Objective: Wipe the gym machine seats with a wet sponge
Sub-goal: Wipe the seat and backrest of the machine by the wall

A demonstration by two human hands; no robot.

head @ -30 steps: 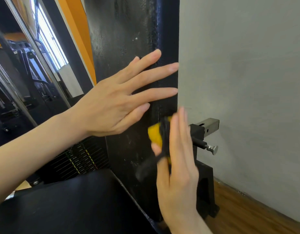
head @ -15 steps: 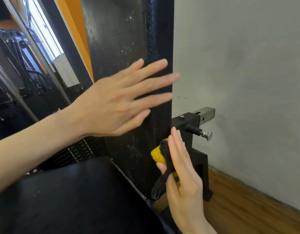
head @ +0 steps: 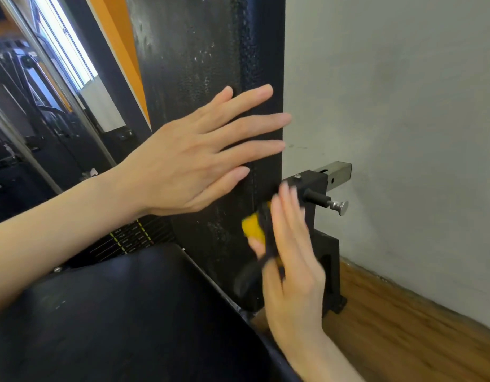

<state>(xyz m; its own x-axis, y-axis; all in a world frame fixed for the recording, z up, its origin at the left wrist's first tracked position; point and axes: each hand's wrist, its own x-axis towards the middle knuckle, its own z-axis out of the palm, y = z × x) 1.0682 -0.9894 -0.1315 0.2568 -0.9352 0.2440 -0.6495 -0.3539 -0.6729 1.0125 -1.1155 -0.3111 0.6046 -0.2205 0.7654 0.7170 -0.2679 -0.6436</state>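
Observation:
An upright black back pad [head: 194,64] rises behind the black seat [head: 128,312] of a gym machine. My left hand [head: 188,166] lies flat on the front of the pad, fingers straight and spread. My right hand [head: 290,271] holds a yellow sponge [head: 252,228] with a black scrub layer between thumb and straight fingers. It presses the sponge against the pad's right side edge, low down and just below the level of the pin. My fingers hide most of the sponge.
A black bracket with a steel pull pin [head: 339,206] and a square steel tube [head: 340,172] sticks out right of the pad, close to my right fingertips. Behind stands a grey wall [head: 403,106] over a wooden floor [head: 390,340]. A weight stack [head: 128,238] sits left.
My right hand slid the sponge down the pad's side edge, then came partway back up toward the pin. My left hand stayed flat on the pad.

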